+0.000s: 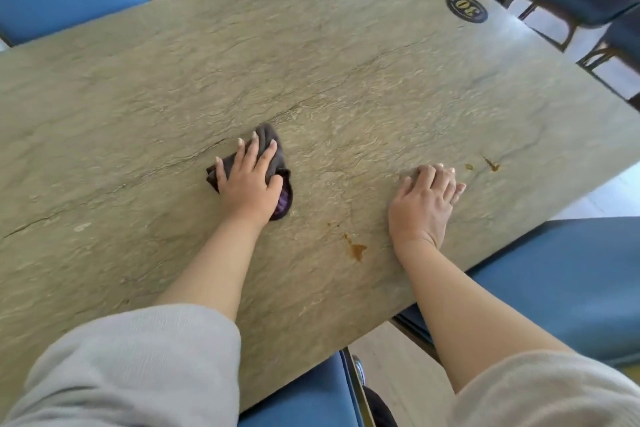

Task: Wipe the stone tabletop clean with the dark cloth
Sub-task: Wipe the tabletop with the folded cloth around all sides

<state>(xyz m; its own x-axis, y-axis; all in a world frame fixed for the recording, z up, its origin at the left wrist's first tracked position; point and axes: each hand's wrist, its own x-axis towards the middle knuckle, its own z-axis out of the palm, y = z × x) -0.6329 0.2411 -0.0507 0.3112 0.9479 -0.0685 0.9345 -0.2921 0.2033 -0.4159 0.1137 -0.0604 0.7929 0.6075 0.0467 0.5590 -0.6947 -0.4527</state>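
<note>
**Cloth mid-table, stains off to the right**

While the left hand [247, 180] presses flat, fingers spread, on the crumpled dark grey cloth [273, 156], that cloth sits mid-slab on the rough greenish stone tabletop [138, 97]. Right hand [424, 201] rests palm-down beside it, fingers loosely bent, holding nothing. Brown sauce stain [356, 250] lies just right of the cloth-hand's wrist; smaller brown specks [490, 165] lie beyond the right hand's fingertips. Advice: keep the palm's weight on the cloth, sweep rightward through the stain, work into the ridges.
</note>
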